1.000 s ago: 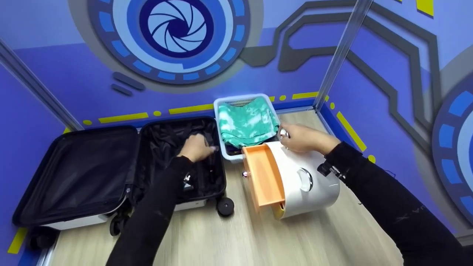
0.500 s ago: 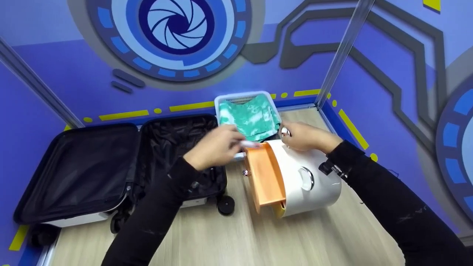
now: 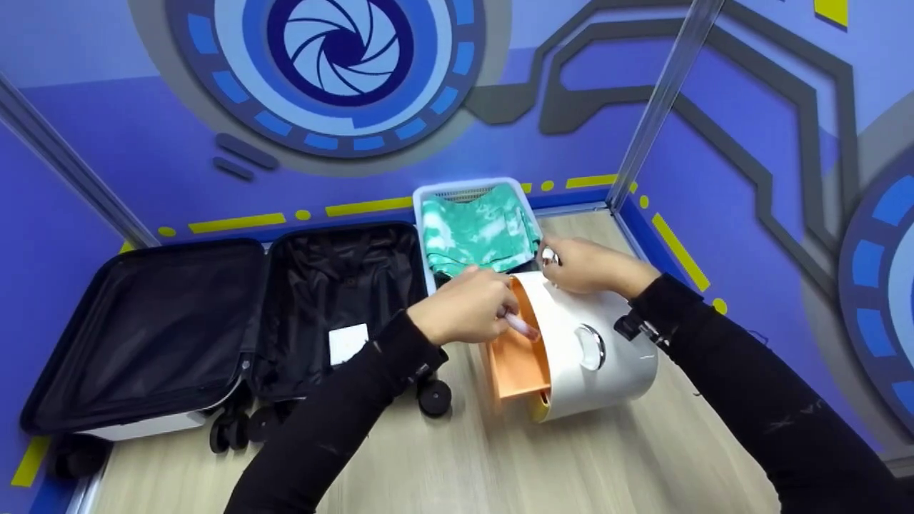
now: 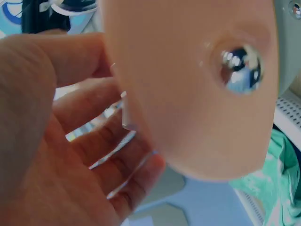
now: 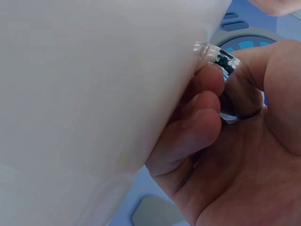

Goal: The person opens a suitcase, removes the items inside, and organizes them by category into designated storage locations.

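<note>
My left hand [image 3: 468,307] is over the pulled-out orange drawer [image 3: 518,371], pinching a slim whitish-pink tube [image 3: 523,326] that points down into it. In the left wrist view the drawer front with its chrome knob [image 4: 242,68] hides most of the tube and the fingertips. The drawer belongs to a white rounded storage box [image 3: 621,371] standing on the floor. At the box's far top edge my right hand [image 3: 585,265] grips a chrome ring-like handle [image 5: 242,92], its fingers curled round it against the white wall.
An open suitcase [image 3: 143,321] with black lining lies to the left, a white square item [image 3: 348,344] in its right half. Behind the drawer stands a white basket [image 3: 421,203] holding folded green-and-white cloth [image 3: 478,228]. Printed wall panels [image 3: 343,178] close off the back and sides.
My left hand has come out of the suitcase and moved right to the drawer, carrying the tube. The white square item in the suitcase is now uncovered. My right hand stays on the handle.
</note>
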The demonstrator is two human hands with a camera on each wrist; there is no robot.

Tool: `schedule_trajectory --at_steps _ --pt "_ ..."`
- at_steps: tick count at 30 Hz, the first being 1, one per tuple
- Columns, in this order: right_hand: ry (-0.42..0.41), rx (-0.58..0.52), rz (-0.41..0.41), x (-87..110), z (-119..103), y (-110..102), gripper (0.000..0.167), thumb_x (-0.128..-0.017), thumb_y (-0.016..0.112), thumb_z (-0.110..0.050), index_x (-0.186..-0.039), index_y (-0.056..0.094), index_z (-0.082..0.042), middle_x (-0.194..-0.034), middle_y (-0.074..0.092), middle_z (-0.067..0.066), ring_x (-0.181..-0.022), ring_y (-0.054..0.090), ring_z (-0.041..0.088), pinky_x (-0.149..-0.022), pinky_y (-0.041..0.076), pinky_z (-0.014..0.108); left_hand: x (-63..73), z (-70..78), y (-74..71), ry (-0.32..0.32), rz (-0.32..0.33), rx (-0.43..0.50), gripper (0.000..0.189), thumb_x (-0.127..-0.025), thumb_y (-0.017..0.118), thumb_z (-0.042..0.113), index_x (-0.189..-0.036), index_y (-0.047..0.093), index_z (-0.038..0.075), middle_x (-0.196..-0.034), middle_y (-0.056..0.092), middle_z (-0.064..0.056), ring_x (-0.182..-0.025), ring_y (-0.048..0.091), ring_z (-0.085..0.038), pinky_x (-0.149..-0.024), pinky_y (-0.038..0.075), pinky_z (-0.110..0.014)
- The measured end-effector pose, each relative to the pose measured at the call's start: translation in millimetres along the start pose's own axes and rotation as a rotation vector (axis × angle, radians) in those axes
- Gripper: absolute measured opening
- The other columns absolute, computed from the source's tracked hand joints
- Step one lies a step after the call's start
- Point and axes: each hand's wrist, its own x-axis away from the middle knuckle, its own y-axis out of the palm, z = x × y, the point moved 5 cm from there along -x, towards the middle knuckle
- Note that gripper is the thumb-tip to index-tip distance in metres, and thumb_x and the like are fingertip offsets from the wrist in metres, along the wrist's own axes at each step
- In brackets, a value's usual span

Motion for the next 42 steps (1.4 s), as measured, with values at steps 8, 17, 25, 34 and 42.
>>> schedule_trajectory --at_steps 8,17,25,34,42 --pt "-0.02 -0.001 0.009 0.3 -2.1 -0.1 0.043 -0.112 0.05 -0.031 -0.15 0.055 -0.012 -0.143 0.068 0.023 -0.129 0.067 0.04 -0.107 0.058 0.059 -8.9 7.0 15.7 -0.037 -0.133 -0.013 0.011 -0.095 0.078 0.017 -0.089 0.087 0.02 -0.096 0.082 0.007 -0.093 0.07 -0.014 -0.099 0.045 -0.043" --pt "-0.02 0.002 0.011 0.5 -1.2 0.8 0.066 -0.113 0.049 -0.031 -0.172 0.032 -0.008 -0.159 0.058 0.029 -0.141 0.062 0.045 -0.114 0.054 0.063 -15.4 5.8 20.5 -0.165 -0.232 0.001 0.049 -0.09 0.081 0.069 -0.084 0.085 0.02 -0.089 0.082 0.006 -0.092 0.073 -0.017 -0.099 0.044 -0.043" --pt "-0.039 -0.006 0.024 1.4 -3.6 -0.3 0.048 -0.112 0.049 -0.028 -0.157 0.05 -0.01 -0.149 0.065 0.024 -0.136 0.063 0.043 -0.113 0.053 0.063 -8.0 7.8 12.3 -0.148 -0.134 -0.081 0.014 -0.1 0.07 0.021 -0.098 0.084 0.018 -0.104 0.083 0.003 -0.103 0.075 -0.021 -0.102 0.046 -0.046" --pt "-0.036 -0.025 0.011 1.8 -3.6 0.5 0.068 -0.111 0.05 -0.027 -0.175 0.031 -0.013 -0.166 0.051 0.029 -0.152 0.052 0.049 -0.122 0.044 0.068 28.7 -13.7 -18.9 -0.112 0.261 0.087 0.018 -0.104 0.068 0.016 -0.113 0.083 0.012 -0.109 0.073 -0.004 -0.105 0.066 -0.023 -0.096 0.056 -0.041" --pt "-0.038 0.004 0.015 1.4 -3.5 -1.6 0.068 -0.114 0.046 -0.03 -0.174 0.028 -0.006 -0.167 0.048 0.032 -0.156 0.047 0.052 -0.127 0.039 0.068 61.8 -43.9 4.9 -0.079 0.349 0.258 0.008 -0.109 0.069 0.023 -0.109 0.073 0.016 -0.101 0.072 0.003 -0.093 0.069 -0.013 -0.084 0.059 -0.032"
